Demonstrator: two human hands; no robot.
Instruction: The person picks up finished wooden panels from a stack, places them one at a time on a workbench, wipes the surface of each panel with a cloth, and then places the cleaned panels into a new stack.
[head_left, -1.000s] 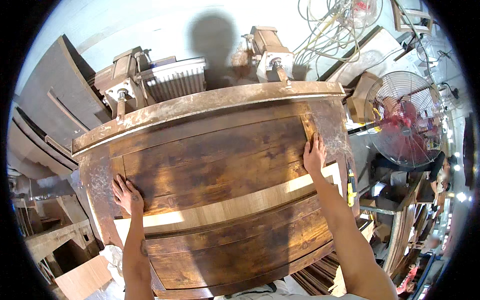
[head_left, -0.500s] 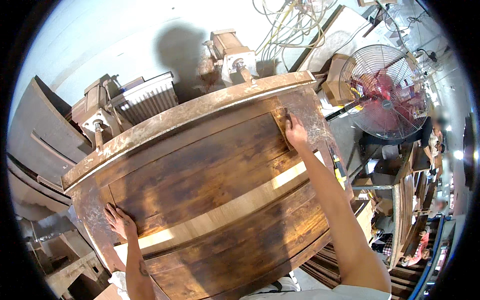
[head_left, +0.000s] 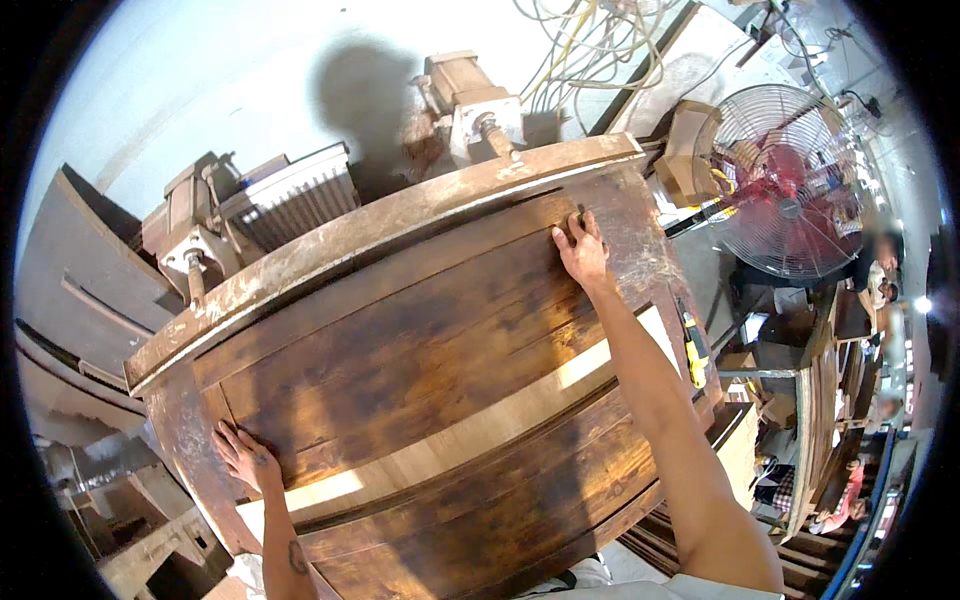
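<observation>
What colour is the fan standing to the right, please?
Red blades behind a grey wire guard on the fan, seen in the head view.

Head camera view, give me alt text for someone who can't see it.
A person presses both bare hands flat on a large dark-stained wooden panel: the left hand near its lower left edge, the right hand near its upper right corner. A pale unstained strip crosses the panel. A red fan stands to the right, with clamp machinery behind.

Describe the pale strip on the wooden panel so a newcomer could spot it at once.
Start at the big dark-stained wooden panel under both hands. The pale strip crosses it slantwise, from beside the left hand up toward the right forearm. It alone is light, unstained wood.
</observation>
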